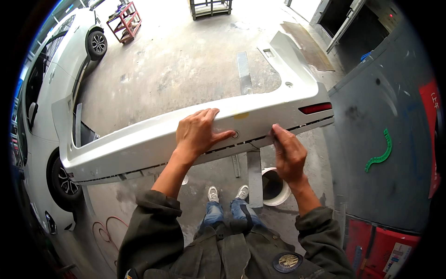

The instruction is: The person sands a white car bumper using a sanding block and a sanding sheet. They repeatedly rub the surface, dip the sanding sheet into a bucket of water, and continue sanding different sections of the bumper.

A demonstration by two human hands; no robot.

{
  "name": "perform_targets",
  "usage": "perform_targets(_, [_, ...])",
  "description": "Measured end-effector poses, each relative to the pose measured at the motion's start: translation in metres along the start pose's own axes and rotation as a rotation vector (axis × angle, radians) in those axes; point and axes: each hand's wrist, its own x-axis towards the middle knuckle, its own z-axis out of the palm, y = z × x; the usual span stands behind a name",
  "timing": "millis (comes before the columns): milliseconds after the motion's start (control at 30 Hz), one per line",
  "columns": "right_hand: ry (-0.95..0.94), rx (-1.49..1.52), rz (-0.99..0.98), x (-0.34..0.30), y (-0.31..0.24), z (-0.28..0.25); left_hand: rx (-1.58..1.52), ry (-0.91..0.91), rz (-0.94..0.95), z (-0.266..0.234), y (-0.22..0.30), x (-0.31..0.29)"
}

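A white car bumper (139, 139) lies across in front of me, its far right end curving up and away. A red reflector (316, 108) is set in its right side. My left hand (197, 132) rests on the bumper's upper face with fingers spread. Its thumb points right, touching or nearly touching a small round sensor hole (235, 134). To the right, my right hand (289, 151) is closed in a pinch at the bumper's lower edge, by the dark slotted seam. Whatever its fingers hold, if anything, is hidden. A yellowish patch (241, 116) shows above the hole.
Metal stand bars (254, 179) show beneath the bumper, beside a white bucket (277, 188). A white car (42, 102) stands at left. At right is a dark grey surface with a green curved strip (383, 153). A red trolley (124, 22) stands far back; a hose (106, 231) lies lower left.
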Motion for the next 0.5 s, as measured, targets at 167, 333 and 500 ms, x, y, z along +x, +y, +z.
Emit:
perform_targets(167, [0.013,0.159,0.256,0.032,-0.015,-0.008,-0.026,-0.066,0.031,-0.006,-0.008,0.001])
perform_targets(333, [-0.295,0.142,0.394,0.053,-0.020,-0.003,-0.045,-0.054,0.088,-0.006,-0.017,-0.004])
perform_targets(500, [-0.473,0.076,0.309,0.059,-0.017,0.034,-0.043,-0.055,0.093,-0.009,-0.014,-0.010])
